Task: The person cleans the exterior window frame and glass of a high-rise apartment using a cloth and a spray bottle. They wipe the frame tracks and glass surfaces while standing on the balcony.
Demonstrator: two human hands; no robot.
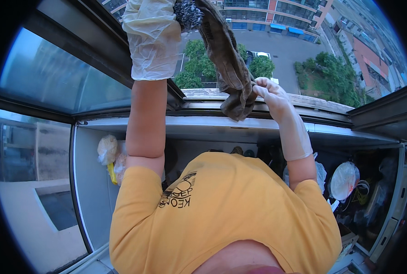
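My left hand [153,34], in a loose white disposable glove, reaches up to the top edge of the view, where its fingers are cut off. Right beside it is a dark, shaggy grey piece [188,15]; whether the hand grips it is hidden. A long, dirty brown-grey cloth [225,61] hangs from the top of the view in front of the window opening, its bunched lower end near the sill. My right hand [275,96], in a thin white glove, pinches the cloth's right edge near that lower end.
The sliding window's metal track [292,109] and a worn outer ledge [313,101] lie before me. A dark frame with glass [59,75] stands at left. Below the sill, bagged items hang at left [107,149] and right [344,180]. Outside, far below, are trees [196,61] and pavement.
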